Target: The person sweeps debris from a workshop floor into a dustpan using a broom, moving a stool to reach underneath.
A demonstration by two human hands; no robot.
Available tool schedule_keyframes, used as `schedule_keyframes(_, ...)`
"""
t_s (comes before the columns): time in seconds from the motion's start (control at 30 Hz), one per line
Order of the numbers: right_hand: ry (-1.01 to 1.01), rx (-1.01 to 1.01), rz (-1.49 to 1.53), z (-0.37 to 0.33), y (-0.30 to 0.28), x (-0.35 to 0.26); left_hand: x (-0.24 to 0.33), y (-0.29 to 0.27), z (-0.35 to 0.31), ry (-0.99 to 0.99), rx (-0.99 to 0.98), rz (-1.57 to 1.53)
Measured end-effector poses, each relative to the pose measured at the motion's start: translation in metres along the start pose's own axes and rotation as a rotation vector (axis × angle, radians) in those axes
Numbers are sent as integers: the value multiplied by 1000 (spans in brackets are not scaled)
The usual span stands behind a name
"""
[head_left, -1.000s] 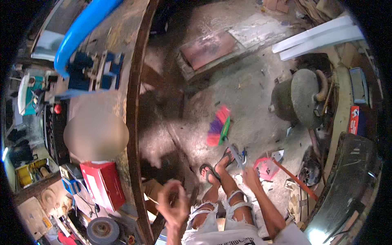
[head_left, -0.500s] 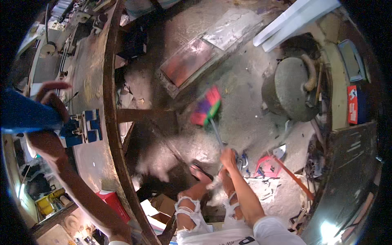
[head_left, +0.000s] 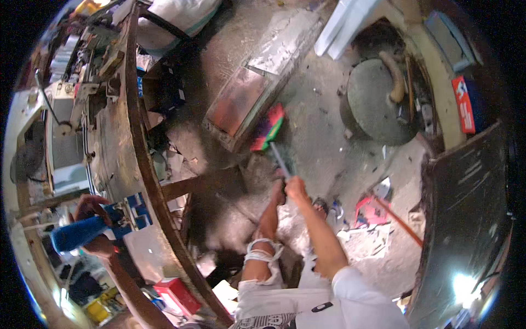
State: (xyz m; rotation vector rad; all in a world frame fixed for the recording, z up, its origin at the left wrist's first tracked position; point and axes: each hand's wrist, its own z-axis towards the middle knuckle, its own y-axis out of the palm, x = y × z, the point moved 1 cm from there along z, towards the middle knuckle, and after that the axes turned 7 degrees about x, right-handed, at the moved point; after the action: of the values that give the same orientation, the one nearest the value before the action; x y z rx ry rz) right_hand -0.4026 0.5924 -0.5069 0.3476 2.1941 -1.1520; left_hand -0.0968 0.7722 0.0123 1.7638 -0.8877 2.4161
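My right hand (head_left: 296,189) is closed round the grey stick of a broom (head_left: 280,160). Its multicoloured head (head_left: 269,129), with pink, purple and green bristles, is down at the floor beside a long low slab (head_left: 235,104) with a reddish panel. On the bench at the left, my left hand (head_left: 94,219) wraps over the body of a blue bench vise (head_left: 79,234), the fingers curled across its top. To the right of my legs lies a pink dustpan (head_left: 372,211) with an orange-red handle.
A wooden workbench (head_left: 145,164) with machine parts runs along the left. A round grey drum (head_left: 378,101) with a hose stands at the right, near white panels (head_left: 345,24). A dark board (head_left: 466,203) leans at the right. Paper scraps (head_left: 367,241) litter the floor.
The view has shifted, and the vise and my left hand now appear lower. One foot has stepped forward. The broom head has turned and lies closer along the slab's edge.
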Motion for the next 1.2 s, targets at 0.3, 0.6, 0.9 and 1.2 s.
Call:
schedule_keyframes(0.3,119,-72,-237,-173,-133,29,15,-12,-2,136,197,269)
schedule_keyframes(0.6,142,46,48,-104,-183,-85,-5,-15,-6,160,329,81)
schedule_keyframes(0.9,7,304,-3,258,-115,-173,-36,45,-75,-103,166,395)
schedule_keyframes(1.2,165,-9,1,153,-73,-52,-68,85,-127,-560,-188,483)
